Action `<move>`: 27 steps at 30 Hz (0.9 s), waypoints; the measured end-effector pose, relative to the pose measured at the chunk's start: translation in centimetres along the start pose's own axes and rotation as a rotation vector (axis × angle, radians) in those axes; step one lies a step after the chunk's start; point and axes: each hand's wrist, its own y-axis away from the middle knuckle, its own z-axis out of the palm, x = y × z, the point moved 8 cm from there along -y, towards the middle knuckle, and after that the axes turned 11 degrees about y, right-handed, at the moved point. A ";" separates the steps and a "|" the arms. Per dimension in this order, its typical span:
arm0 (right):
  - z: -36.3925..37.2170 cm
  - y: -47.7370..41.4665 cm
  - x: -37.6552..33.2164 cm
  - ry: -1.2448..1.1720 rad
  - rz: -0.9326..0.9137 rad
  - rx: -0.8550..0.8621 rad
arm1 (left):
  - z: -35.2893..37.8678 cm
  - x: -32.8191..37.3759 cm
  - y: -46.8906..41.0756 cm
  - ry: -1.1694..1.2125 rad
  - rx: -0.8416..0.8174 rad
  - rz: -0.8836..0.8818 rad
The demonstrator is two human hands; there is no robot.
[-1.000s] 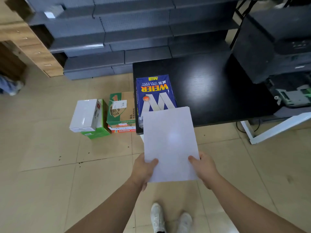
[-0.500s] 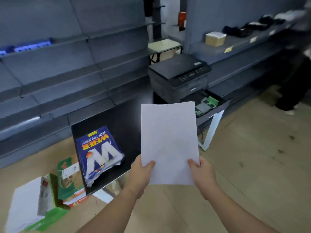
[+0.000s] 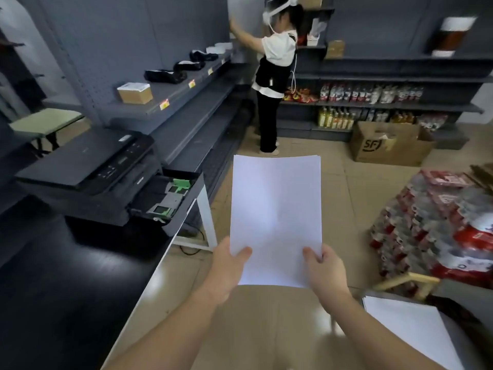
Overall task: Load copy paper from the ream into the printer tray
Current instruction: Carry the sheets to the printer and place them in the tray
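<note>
view swung right, printer (image 3: 88, 169) now at left, ream gone from sight (another person visible)

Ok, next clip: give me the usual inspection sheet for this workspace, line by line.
Surface: black table, glossy, bare near the front edge.
Job's things: printer on the table; its paper tray pulled out, green guides showing, no paper visible in it; paper stack held upright over the floor, right of the tray.
Clutter: white sheet at lower right; ream not in view.
Hands: left hand and right hand grip the stack's bottom corners.
Cables: a cord on the floor by the table leg.
Surroundings: shop shelves, cardboard box, wrapped drink packs, another person at the shelves.
</note>
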 end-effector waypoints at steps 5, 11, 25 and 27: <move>-2.8 -6.8 0.0 -0.062 0.034 0.061 | 6.1 1.6 -6.8 -0.049 -0.106 0.000; -5.0 -17.4 -3.5 -0.058 -0.005 0.072 | 11.9 4.7 -16.0 -0.002 -0.119 -0.014; 1.2 -38.5 -15.9 -0.009 -0.121 0.006 | 11.4 10.3 -37.9 0.113 0.001 -0.091; 4.1 -40.8 -18.0 -0.004 -0.141 -0.017 | 9.3 10.7 -41.1 0.150 0.040 -0.085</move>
